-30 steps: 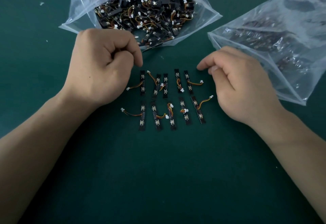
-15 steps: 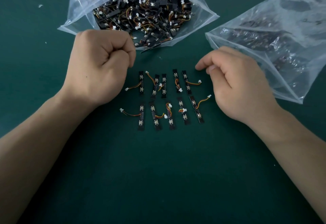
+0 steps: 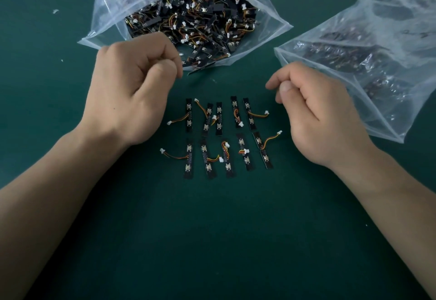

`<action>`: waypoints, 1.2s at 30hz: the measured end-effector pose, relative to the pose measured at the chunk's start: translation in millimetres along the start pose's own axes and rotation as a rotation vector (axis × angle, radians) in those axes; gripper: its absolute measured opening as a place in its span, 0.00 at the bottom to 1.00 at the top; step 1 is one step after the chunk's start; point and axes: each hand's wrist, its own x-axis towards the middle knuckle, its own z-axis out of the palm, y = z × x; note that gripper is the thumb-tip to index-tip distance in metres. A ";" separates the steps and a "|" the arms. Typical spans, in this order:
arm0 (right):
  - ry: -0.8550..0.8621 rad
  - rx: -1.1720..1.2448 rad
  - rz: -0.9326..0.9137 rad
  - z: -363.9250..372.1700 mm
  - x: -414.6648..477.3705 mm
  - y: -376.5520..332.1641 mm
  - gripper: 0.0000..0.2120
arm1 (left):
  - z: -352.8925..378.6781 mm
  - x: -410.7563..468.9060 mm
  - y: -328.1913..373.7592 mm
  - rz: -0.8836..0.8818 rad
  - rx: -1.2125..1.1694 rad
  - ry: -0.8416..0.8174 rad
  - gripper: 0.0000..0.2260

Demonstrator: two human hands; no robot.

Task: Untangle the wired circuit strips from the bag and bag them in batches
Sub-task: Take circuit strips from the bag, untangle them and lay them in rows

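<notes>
Green desk [image 3: 212, 240] w/ full open bag [image 3: 106, 9] up top, 2nd bag [image 3: 377, 52] at right. Left grip [image 3: 134, 87] & right grip [image 3: 316, 113] are both curled, nothing seen in either. They flank ten strips [image 3: 218, 120] laid in two rows betw. them, not touching. Prob. best: gather the batch by the boards, not the wires, then bag it.

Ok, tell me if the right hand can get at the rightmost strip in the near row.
Probably yes. The right hand is just beside that strip, with only bare mat between them, and the strip's wire curls toward it.
</notes>
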 end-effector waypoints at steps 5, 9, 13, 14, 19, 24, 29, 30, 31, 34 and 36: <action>-0.039 -0.045 -0.048 -0.1 -2.4 -3.9 0.23 | 3.4 -2.4 1.0 -0.007 0.192 -0.051 0.15; -0.063 0.020 -0.065 -0.2 -2.9 -4.1 0.25 | -0.1 -4.0 2.3 0.070 0.069 -0.190 0.15; -0.078 0.063 -0.087 -0.4 -3.5 -3.7 0.25 | -1.4 -3.9 0.8 0.138 -0.025 -0.290 0.16; -0.087 0.065 -0.089 -0.4 -3.7 -3.8 0.25 | -1.8 -3.7 0.3 0.146 -0.040 -0.316 0.16; -0.112 0.051 -0.104 -0.7 -3.7 -5.5 0.22 | -3.5 -3.7 3.9 0.140 -0.027 -0.424 0.18; -0.092 0.009 -0.087 2.8 -2.2 -11.6 0.17 | 3.3 -12.0 21.5 0.125 -0.089 -0.465 0.23; -0.037 -0.046 -0.036 9.8 -1.3 -17.7 0.18 | 6.5 -12.9 22.8 0.130 0.004 -0.485 0.31; -0.038 -0.045 -0.026 10.2 -0.9 -17.6 0.17 | 7.1 -13.1 24.4 0.121 -0.004 -0.480 0.30; -0.041 -0.036 -0.013 10.3 0.0 -17.4 0.15 | 7.8 -13.4 26.0 0.112 -0.020 -0.470 0.28; -0.029 0.002 0.044 10.9 2.7 -16.6 0.09 | 9.0 -13.4 23.7 0.111 -0.086 -0.452 0.22; -0.010 -0.008 0.079 13.4 3.7 -17.2 0.08 | 9.5 -12.3 19.5 0.136 -0.086 -0.447 0.21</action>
